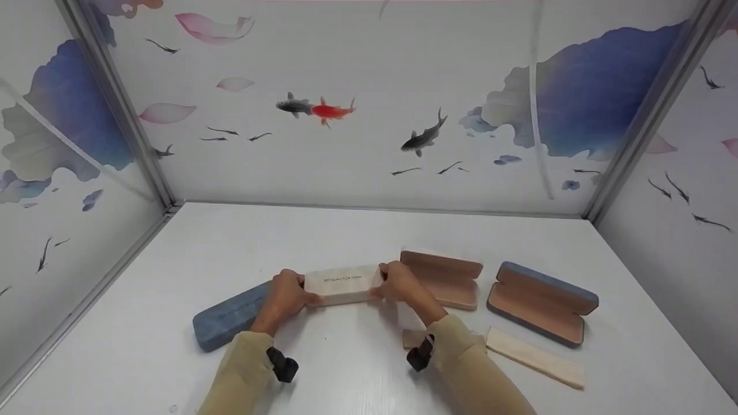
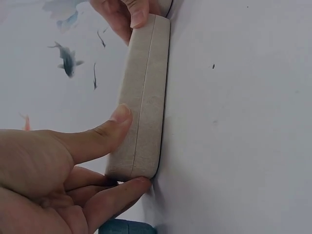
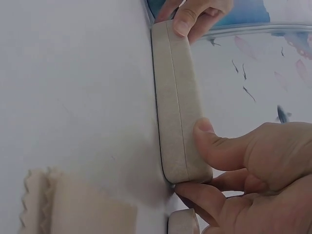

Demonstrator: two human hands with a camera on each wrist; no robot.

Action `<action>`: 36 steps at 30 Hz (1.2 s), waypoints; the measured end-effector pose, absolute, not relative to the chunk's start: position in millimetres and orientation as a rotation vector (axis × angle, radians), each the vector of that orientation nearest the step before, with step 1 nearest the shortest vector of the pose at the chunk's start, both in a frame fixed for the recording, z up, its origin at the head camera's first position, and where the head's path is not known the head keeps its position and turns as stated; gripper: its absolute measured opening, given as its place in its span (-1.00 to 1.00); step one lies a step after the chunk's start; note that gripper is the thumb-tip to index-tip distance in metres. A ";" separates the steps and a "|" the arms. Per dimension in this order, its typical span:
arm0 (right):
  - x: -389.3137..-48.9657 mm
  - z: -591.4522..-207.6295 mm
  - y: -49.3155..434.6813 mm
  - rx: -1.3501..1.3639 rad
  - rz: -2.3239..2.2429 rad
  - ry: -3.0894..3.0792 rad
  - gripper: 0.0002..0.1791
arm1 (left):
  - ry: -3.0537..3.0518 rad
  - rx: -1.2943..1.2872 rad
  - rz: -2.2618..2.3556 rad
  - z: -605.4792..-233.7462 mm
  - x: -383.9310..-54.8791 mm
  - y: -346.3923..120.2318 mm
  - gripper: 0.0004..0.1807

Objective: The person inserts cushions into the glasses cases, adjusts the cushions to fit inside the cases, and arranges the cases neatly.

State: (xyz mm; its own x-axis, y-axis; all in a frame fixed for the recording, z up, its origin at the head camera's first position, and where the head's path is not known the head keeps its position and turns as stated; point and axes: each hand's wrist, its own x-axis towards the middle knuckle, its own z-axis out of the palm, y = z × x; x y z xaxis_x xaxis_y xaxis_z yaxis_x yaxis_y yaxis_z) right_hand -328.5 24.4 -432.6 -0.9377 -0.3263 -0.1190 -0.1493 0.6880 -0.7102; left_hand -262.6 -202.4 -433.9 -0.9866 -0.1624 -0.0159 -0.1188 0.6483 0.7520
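A closed cream glasses case [image 1: 343,282] with small dark lettering on its lid lies on the white table, held at both ends. My left hand [image 1: 283,297] grips its left end, the thumb [image 2: 114,129] against the front side and the fingers round the end. At the other end my right hand [image 1: 400,282] holds it the same way, thumb [image 3: 212,144] on the front and fingers curled at the end. The seam between lid and base looks closed in both wrist views. Partly behind my left hand lies a closed blue glasses case [image 1: 228,320].
To the right, an open cream glasses case [image 1: 455,294] and an open blue glasses case [image 1: 536,308] show brown linings. Nearer me lie a folded cream cloth [image 1: 536,358] and another cloth [image 1: 411,339], partly hidden by my right forearm. Printed panels [image 1: 357,173] wall the table [image 1: 346,374].
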 end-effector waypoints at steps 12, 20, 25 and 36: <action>-320.3 -426.2 24.4 -0.325 -1.207 2.643 -0.29 | -2.766 0.248 -1.269 -429.5 -259.3 -196.1 -0.50; -309.4 -409.2 45.2 -0.352 -1.285 2.626 -0.49 | -2.766 0.193 -1.171 -413.6 -255.6 -183.3 -0.33; -306.6 -405.9 65.2 -0.378 -1.373 2.624 -0.60 | -2.783 0.128 -1.138 -409.6 -251.8 -172.3 -0.37; -295.0 -398.7 117.1 -0.403 -1.435 2.593 -0.66 | -2.790 -0.028 -1.220 -393.9 -246.5 -140.0 -0.50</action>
State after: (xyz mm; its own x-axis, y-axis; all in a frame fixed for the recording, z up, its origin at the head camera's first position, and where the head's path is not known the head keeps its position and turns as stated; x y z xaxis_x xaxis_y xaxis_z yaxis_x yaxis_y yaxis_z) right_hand -295.0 117.1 -398.7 -0.9526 -0.3041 -0.0017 -0.1601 0.5065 -0.8473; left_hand -246.5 -140.0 -393.9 -0.9952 -0.0214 0.0953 0.0554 0.6796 0.7315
